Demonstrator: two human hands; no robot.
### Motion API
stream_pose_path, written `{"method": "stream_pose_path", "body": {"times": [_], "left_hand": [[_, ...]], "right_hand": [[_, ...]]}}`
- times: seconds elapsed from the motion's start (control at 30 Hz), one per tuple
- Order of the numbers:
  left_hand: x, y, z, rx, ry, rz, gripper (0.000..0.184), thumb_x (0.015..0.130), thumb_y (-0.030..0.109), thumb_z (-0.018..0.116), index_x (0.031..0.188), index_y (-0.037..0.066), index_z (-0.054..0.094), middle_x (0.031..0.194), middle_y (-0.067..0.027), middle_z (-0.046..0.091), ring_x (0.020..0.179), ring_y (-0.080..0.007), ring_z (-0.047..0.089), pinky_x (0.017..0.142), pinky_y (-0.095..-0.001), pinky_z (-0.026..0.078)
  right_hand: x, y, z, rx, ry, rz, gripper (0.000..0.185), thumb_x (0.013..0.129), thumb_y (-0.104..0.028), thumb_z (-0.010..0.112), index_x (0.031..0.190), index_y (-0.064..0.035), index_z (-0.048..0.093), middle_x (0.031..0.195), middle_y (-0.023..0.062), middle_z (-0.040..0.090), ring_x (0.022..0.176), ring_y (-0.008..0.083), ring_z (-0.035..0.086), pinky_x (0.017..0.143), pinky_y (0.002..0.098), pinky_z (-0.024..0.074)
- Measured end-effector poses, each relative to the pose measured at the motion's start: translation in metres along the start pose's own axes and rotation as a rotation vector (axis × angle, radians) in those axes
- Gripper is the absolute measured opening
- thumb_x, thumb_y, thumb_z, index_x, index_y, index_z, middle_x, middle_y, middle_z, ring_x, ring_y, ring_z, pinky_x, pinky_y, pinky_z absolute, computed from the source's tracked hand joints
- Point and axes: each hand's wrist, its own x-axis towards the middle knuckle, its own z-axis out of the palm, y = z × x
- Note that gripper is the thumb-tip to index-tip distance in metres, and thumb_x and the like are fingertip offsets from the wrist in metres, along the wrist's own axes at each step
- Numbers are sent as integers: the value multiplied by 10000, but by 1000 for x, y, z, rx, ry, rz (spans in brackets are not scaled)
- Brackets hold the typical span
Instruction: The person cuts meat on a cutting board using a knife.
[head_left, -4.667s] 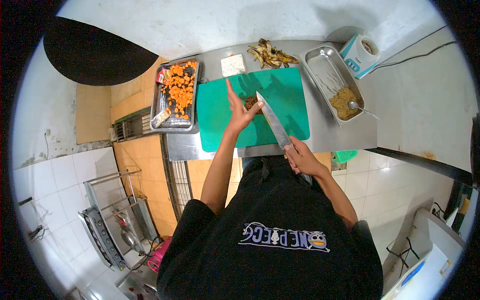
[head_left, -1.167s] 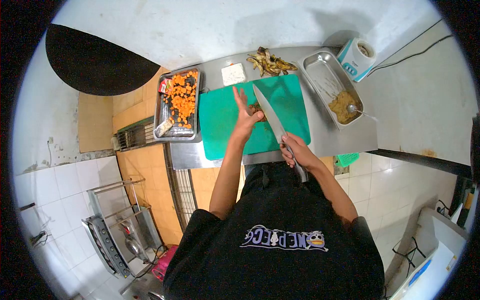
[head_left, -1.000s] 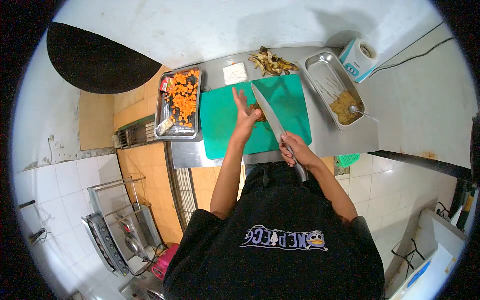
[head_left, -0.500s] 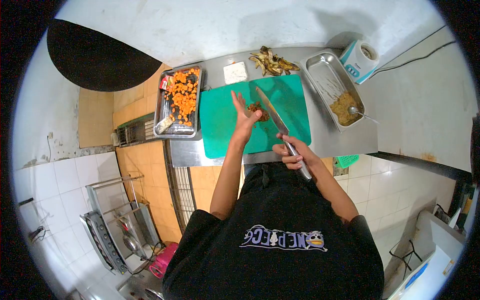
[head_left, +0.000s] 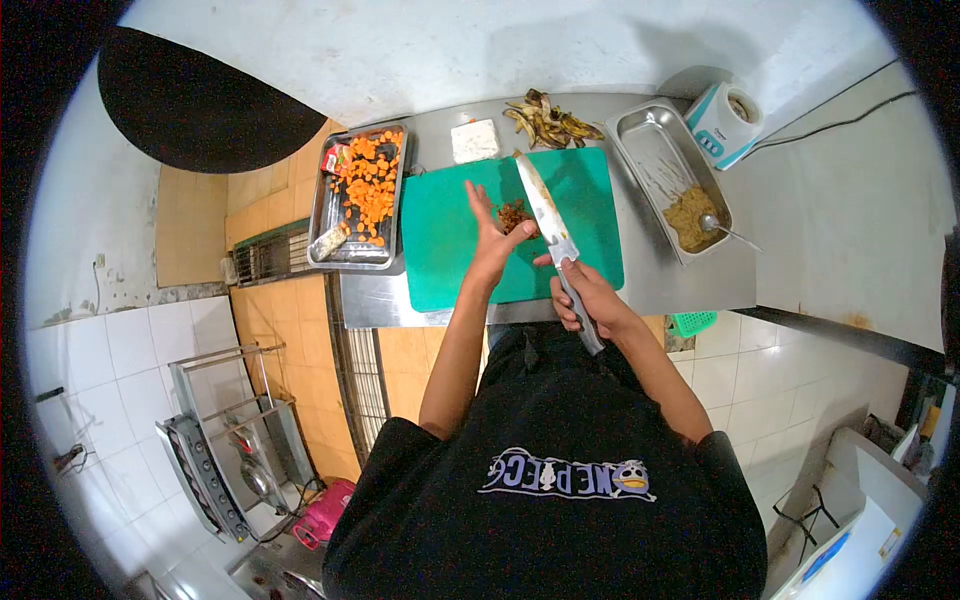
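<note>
My right hand (head_left: 590, 295) is wrapped round the grey handle of a large knife (head_left: 543, 207), whose blade points away over a green cutting board (head_left: 440, 240). Brown smears mark the blade. Beside the blade, on the board, lies a small heap of chopped brown food (head_left: 513, 215). My left hand (head_left: 492, 238) is held at the heap's left edge, fingers spread and thumb reaching toward the knife. Whether its thumb touches the blade is hard to tell.
Left of the board, a metal tray (head_left: 317, 215) holds orange pieces. Behind are a white block (head_left: 475, 141) and dark peels (head_left: 550, 122). At right stand a steel pan (head_left: 640, 160) with brown mash and a spoon (head_left: 735, 237), and a white-blue appliance (head_left: 722, 125).
The knife has turned so its blade lies flatter, showing a broad smeared face, and my right hand's grip has shifted on the handle. My left hand has stayed beside the heap.
</note>
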Motion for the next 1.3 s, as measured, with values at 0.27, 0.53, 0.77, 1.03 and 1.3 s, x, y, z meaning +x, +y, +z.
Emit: {"method": "stream_pose_path", "body": {"times": [0.27,0.53,0.77,1.03,1.3], "left_hand": [[6,9,7,51,-28,26,1476,706,278,932,1600,240,-241,1680,-257,-127,1567,-379,-20,1230,-511,236],[5,20,11,226,-16,34,1526,681,343,949,1586,170,-267,1666,-293,-126,1563,-386,2,1241,-486,209],[9,6,4,248,42,51,1494,690,379,939,1599,218,-235,1681,-256,-86,1554,-419,39,1218,-565,264],[2,20,-2,243,155,-21,1499,701,424,931,1594,160,-244,1673,-283,-79,1552,-414,46,1234,-520,233],[6,35,-6,325,286,-112,1527,683,451,940,1581,50,-228,1658,-323,-56,1554,-400,57,1256,-474,170]], "right_hand": [[0,4,5,-182,53,0,410,1108,-451,394,1172,-62,507,651,-17,400,449,100,416,409,273,372],[5,11,3,-432,159,-83,345,1118,-347,393,1151,-25,512,672,-25,409,459,79,419,416,260,373],[8,13,0,-475,151,-82,361,1117,-339,407,1147,-9,551,673,-13,451,443,90,438,404,276,405],[16,12,0,-561,133,-17,383,1108,-371,424,1153,-19,567,676,-19,453,465,84,446,415,279,398],[23,7,1,-649,86,11,399,1101,-379,429,1160,-18,587,678,-16,465,467,87,458,418,288,403]]}}
